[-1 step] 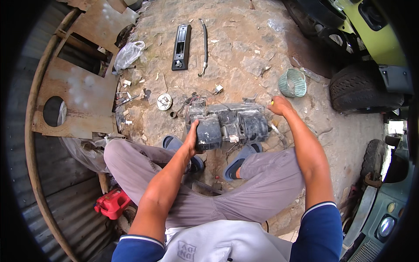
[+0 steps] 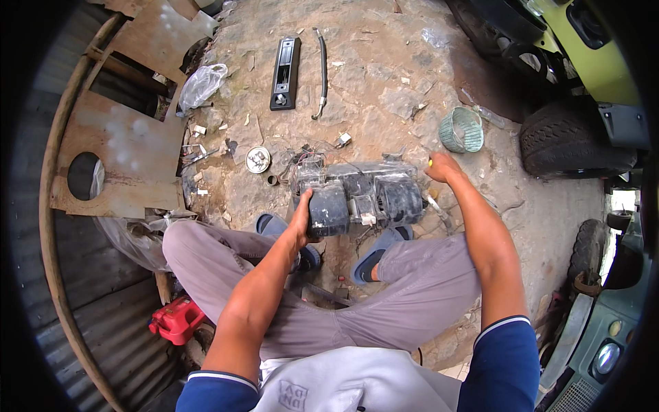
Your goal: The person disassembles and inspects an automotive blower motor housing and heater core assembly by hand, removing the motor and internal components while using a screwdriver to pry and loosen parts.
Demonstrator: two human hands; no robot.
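Note:
A dusty black blower unit (image 2: 360, 180) with two drum-shaped housings sits on the ground between my feet, loose wires bunched at its far left corner. My left hand (image 2: 302, 218) grips the left drum from its outer side, thumb on top; the fingers beneath are hidden. Just off the unit's right end, my right hand (image 2: 445, 168) is closed around a small tool with a yellow handle (image 2: 430, 163). Most of that tool is covered by my fingers, so its kind does not show.
Beyond the unit lie a black control panel (image 2: 285, 75) and a short hose (image 2: 322, 72). A round tin (image 2: 258, 160) stands to the left, a green basket (image 2: 461, 130) to the right. Vehicle tyres (image 2: 576, 141) line the right side; a red jerrycan (image 2: 177, 321) is at lower left.

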